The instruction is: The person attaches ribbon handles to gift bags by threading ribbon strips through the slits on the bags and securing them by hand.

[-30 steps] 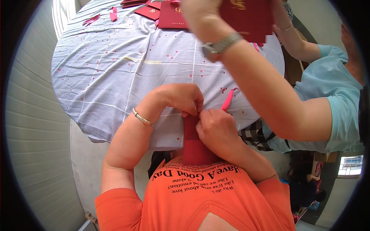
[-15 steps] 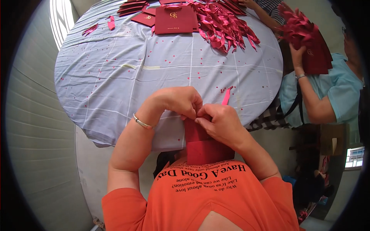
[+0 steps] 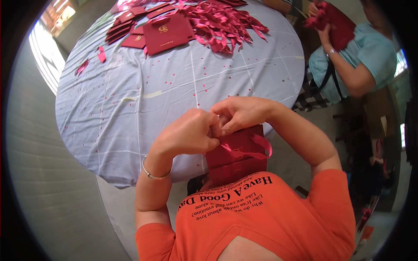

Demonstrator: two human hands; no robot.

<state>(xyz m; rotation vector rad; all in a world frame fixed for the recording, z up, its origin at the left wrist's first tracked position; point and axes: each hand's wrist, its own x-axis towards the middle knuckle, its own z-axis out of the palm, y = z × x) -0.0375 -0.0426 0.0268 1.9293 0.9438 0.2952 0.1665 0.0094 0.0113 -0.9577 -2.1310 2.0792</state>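
Observation:
A dark red paper bag (image 3: 235, 167) leans against my shirt at the table's near edge. Over its front loops a pink ribbon (image 3: 262, 143), one end of which runs up toward my fingertips. My left hand (image 3: 185, 132) is closed above the bag's upper left part, its thumb beside that ribbon end. From the right, my right hand (image 3: 244, 114) meets it with thumb and forefinger pinched together. The bent fingers hide what lies between the right fingertips.
Stacked dark red bags (image 3: 167, 37) and a heap of pink ribbons (image 3: 224, 28) cover the far side of the round cloth-covered table (image 3: 170, 100). Small red dots dot the cloth. At the far right, a person in light blue (image 3: 361, 56) holds a dark red bag (image 3: 339, 28).
The pink ribbon, earlier sticking out beyond my right hand over the table, now hangs across the bag's front. My right wrist has bent over more. The view has shifted.

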